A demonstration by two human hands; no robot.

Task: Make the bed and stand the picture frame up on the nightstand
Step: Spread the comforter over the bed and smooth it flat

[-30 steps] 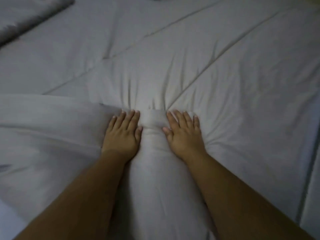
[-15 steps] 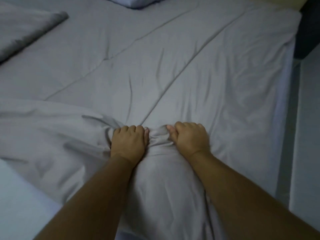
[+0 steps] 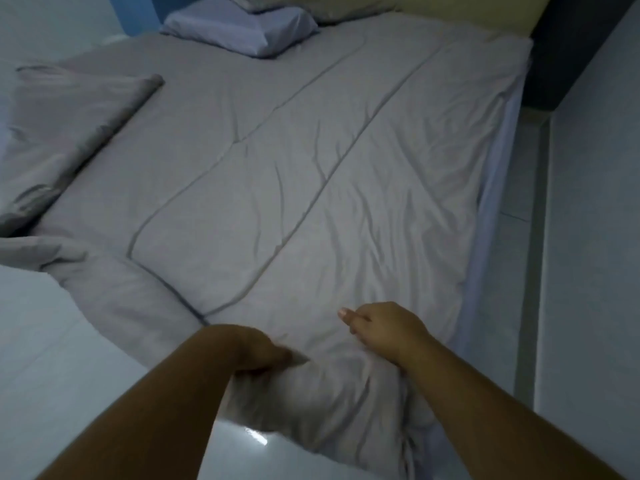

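Note:
A grey quilted blanket [image 3: 311, 174] lies spread over the low bed, creased, with its near end bunched up by my arms. My left hand [image 3: 258, 351] is closed on a fold of that near end and lifts it a little. My right hand [image 3: 384, 327] is closed on the blanket further right, thumb up. A pale blue pillow [image 3: 242, 31] lies at the head of the bed. No picture frame or nightstand is in view.
A folded-back flap of grey cover [image 3: 69, 133] lies on the bed's left side. A yellowish pillow [image 3: 346, 5] sits at the top. Glossy tiled floor [image 3: 52, 358] is to the left, a white wall [image 3: 595, 237] and a dark panel [image 3: 571, 46] to the right.
My hands went from flat to gripping the blanket, then drew it back toward me and moved apart. The view has pulled back, showing the whole bed.

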